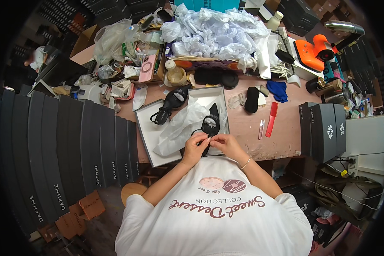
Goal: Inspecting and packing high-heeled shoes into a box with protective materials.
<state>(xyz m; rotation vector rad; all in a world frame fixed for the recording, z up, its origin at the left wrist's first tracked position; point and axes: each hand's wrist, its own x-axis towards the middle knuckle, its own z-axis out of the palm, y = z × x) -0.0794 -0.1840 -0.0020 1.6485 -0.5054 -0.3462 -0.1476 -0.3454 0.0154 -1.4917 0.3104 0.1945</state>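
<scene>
A black pointed sandal (212, 120) stands over the shoe box (222, 96), its toe pointing away from me and some pale stuffing showing in it. At its near end, my left hand (194, 149) and my right hand (228, 146) meet, fingertips pinched together on what looks like the sandal's thin strap; the fingers cover most of it. The matching black sandal (175, 102) lies to the left, across the box and its lid (146, 138). White tissue paper (170, 138) spreads between the two shoes.
Right of the box lie a red brush (272, 119), small thread snips (261, 129) and a blue cloth (277, 91). Dark shoe boxes (322, 130) stack at right, more (72, 149) at left. Behind sit crumpled tissue (217, 32), a pink phone (147, 68) and a jar (175, 74).
</scene>
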